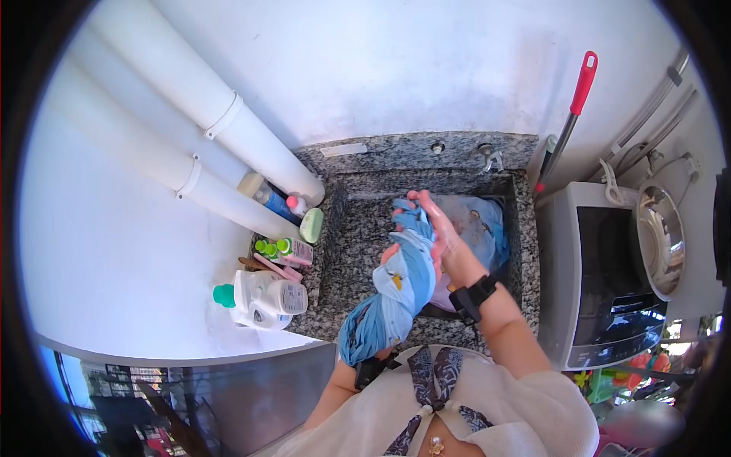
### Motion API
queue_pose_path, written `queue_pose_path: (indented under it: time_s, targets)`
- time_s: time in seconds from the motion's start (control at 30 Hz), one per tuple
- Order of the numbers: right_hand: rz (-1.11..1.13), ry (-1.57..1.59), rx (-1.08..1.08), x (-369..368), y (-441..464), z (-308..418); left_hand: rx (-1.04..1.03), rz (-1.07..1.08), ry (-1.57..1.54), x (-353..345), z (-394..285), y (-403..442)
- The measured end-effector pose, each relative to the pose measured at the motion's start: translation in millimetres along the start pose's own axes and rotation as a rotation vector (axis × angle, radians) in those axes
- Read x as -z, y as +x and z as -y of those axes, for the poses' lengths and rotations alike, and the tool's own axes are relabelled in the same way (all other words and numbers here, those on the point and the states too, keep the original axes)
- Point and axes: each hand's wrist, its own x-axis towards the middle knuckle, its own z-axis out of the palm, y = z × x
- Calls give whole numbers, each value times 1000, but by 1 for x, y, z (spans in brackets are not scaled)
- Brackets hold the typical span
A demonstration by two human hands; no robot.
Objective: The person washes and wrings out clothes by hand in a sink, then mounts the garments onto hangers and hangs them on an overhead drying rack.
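A bunched, twisted blue cloth (407,278) with small yellow marks is held over the granite sink (354,228). My right hand (445,236), wet, presses along its right side with the palm turned towards it. My left hand (389,253) grips it from the other side. Most of that hand is hidden behind the folds, and only some fingers show. One end of the cloth drapes over my left forearm. Right of my hands, more blue fabric (491,228) lies in sudsy water in the sink.
Several bottles, a green soap bar (311,226) and a large white detergent jug (263,298) line the left ledge. A tap (491,158) is on the back wall. To the right stand a washing machine (560,266), a steel basin (660,236) and a red-handled pole (582,84).
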Motion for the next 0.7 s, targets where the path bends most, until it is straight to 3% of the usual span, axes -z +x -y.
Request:
queue_pose_path:
  time_s: [0.07, 0.13, 0.2, 0.3, 0.43, 0.5, 0.53, 0.6, 0.63, 0.7]
  targets:
    - [67, -37, -114, -10, -3, 14, 4, -70, 83, 9, -1, 1]
    - [-142, -652, -194, -13, 2, 20, 6, -119, 131, 16, 2, 6]
    - [-164, -813, -237, -15, 0, 20, 10, -130, 119, 20, 7, 11]
    - [-155, -1343, -201, -4, 0, 16, 1, -118, 131, 27, 23, 26]
    - [-205, -1650, -194, 32, 10, 14, 50, -159, 202, 31, 26, 33]
    - [-98, -1840, -109, 16, 5, 23, 71, -96, 201, 29, 23, 29]
    - [-96, -1842, -109, 5, -1, 30, 69, -95, 200, 26, 21, 25]
    - [121, -1285, -217, -31, -21, 48, 154, -164, 112, 10, 15, 11]
    - [123, -1281, -214, -23, -21, 48, 154, -144, 102, 8, 14, 7]
    - [357, -606, -113, -20, -21, 48, 143, -99, 81, 5, 12, 0]
